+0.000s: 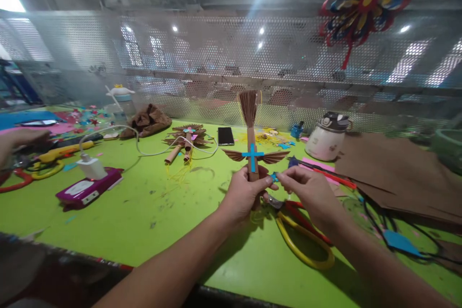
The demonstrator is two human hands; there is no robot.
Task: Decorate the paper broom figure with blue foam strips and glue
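My left hand [245, 192] is wrapped round the lower end of an upright brown paper craft figure [251, 147]. The figure has a pleated fan top, pleated wings and a blue cross on its body. My right hand [305, 187] pinches a small blue paper piece [275, 177] right beside the figure's base, touching my left thumb. Under my hands, yellow-handled scissors [303, 245] and red-handled scissors [306, 221] lie on the green table [144, 211].
A similar brown paper figure [186, 140] and a black phone [225, 135] lie further back. A white jug [328, 140], brown paper sheets [397, 168], a magenta device with charger [90, 185] and another person's hand [16, 142] at far left. A mesh screen stands behind the table.
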